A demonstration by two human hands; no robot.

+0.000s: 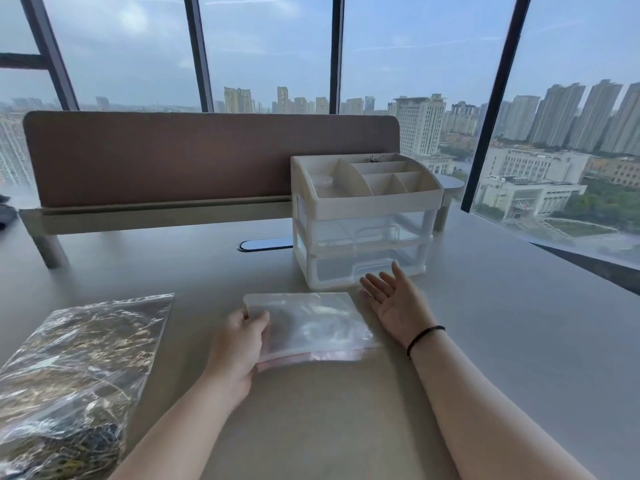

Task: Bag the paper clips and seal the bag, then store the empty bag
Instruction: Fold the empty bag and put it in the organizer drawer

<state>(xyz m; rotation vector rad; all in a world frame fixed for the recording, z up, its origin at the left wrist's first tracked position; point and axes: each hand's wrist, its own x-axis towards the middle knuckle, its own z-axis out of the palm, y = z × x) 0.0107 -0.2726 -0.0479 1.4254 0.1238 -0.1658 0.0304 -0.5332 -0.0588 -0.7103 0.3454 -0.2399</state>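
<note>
An empty clear zip bag [311, 323] lies flat on the grey tabletop [502, 341], between the two hands. The left hand [239, 344] grips its left edge, thumb on top and fingers curled beneath. The right hand [394, 299] rests just past the bag's far right corner, palm up, fingers straight and spread, holding nothing. The bag's long axis runs left to right, tilted slightly, and its pink zip strip faces the person along the near edge. A larger bag filled with paper clips [72, 375] lies well to the left. A white drawer organizer [363, 216] stands just behind the right hand, its clear drawers facing forward.
</note>
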